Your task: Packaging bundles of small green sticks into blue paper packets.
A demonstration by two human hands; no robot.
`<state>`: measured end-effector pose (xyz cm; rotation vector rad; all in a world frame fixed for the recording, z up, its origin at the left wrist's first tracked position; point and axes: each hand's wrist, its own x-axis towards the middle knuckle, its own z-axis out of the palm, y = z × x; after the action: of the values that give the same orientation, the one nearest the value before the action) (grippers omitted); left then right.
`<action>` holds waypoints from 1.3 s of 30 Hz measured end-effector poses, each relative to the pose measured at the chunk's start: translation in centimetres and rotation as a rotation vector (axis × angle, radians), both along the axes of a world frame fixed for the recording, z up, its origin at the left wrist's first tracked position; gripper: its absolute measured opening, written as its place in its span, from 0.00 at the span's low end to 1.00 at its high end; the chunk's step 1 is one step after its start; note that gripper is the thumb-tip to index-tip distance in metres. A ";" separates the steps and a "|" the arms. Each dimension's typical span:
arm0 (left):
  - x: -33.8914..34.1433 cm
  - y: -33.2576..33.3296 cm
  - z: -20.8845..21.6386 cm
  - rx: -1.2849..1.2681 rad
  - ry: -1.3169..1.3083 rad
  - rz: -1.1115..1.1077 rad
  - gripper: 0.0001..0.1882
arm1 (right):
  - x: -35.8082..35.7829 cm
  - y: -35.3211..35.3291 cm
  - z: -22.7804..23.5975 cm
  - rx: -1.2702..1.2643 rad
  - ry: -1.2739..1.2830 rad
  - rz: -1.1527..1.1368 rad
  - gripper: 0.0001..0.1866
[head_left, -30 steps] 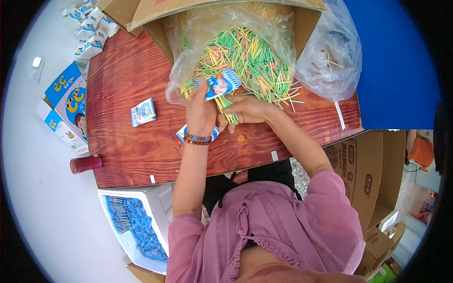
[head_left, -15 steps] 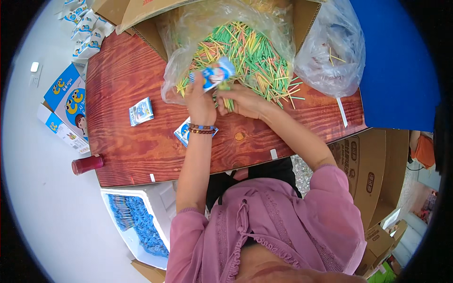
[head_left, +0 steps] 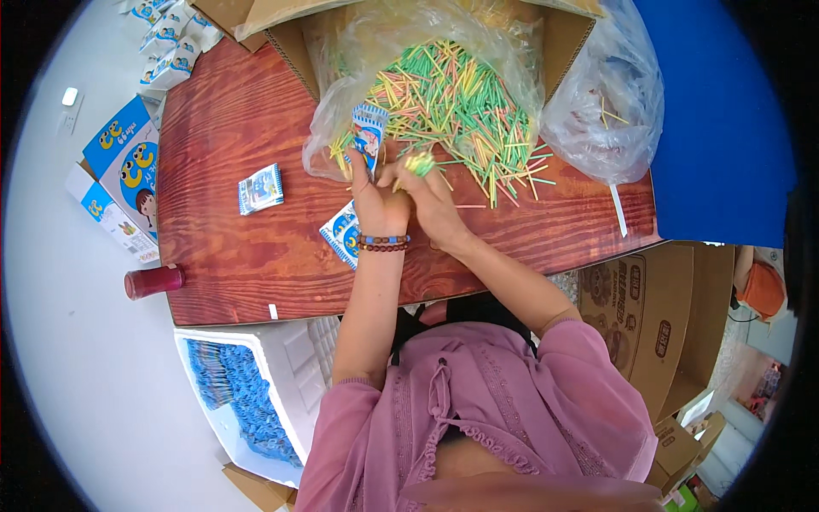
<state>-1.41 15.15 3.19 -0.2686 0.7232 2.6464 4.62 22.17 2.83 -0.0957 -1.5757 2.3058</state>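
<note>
Closed around a small blue-and-white packet (head_left: 368,128), my left hand (head_left: 380,200) holds it upright at the near edge of the stick pile. My right hand (head_left: 437,209) is right beside it, its fingers closed on a bunch of thin coloured sticks (head_left: 419,164) whose ends point up, slightly blurred. Beyond both hands, a heap of green, yellow and pink sticks (head_left: 456,102) spills from a clear plastic bag (head_left: 328,141) in a cardboard box (head_left: 294,55). A second packet (head_left: 341,235) lies partly behind my left wrist. Another packet (head_left: 261,189) lies flat farther left.
The red-brown wooden table (head_left: 230,256) carries a clear bag (head_left: 606,128) with a few sticks at right. A red jar (head_left: 154,282) is by its left edge. A white foam box (head_left: 264,375) of blue packets stands below. Printed cartons (head_left: 128,171) are at left, brown cartons (head_left: 636,316) at right.
The packet in my left hand has turned from slanting right to upright. My right hand has swung the stick bunch from pointing down to pointing up. The whole view has shifted slightly.
</note>
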 end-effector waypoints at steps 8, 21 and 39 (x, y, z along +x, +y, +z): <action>1.3 -2.4 -0.1 -0.134 0.124 -0.037 0.17 | -2.0 2.5 5.9 -0.147 0.460 -0.187 0.09; 3.1 -1.6 0.0 -0.010 0.093 -0.027 0.19 | -2.3 -1.2 5.1 0.003 0.319 -0.371 0.12; 2.0 -1.9 -1.4 0.282 0.001 -0.042 0.21 | -0.2 0.3 4.4 0.238 0.066 -0.202 0.20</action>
<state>0.54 13.22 1.78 -0.1709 0.3434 2.6650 4.44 22.46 7.24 -0.1127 -1.7089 1.9361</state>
